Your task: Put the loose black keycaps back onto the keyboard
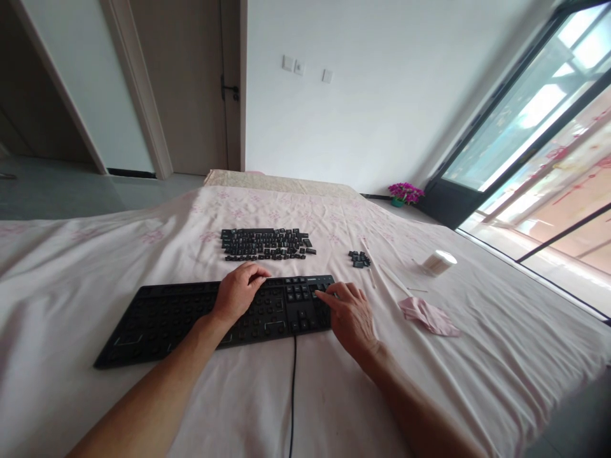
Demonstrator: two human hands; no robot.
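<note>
A black keyboard lies on the bed, with most key positions on its left and middle bare. Keycaps sit on the block just left of the number pad. Bent over the keyboard's far edge is my left hand, its fingers closed together and resting on it. My right hand is at the keyboard's right end. Its index finger stretches out and touches the number pad area, while the other fingers are loosely bent. Beyond the keyboard, loose black keycaps lie in rows. A smaller cluster of keycaps lies to their right.
A white roll and a crumpled pink cloth lie to the right. Thin white swab-like sticks are near them. The keyboard's black cable runs towards me. The pale bedsheet is wrinkled.
</note>
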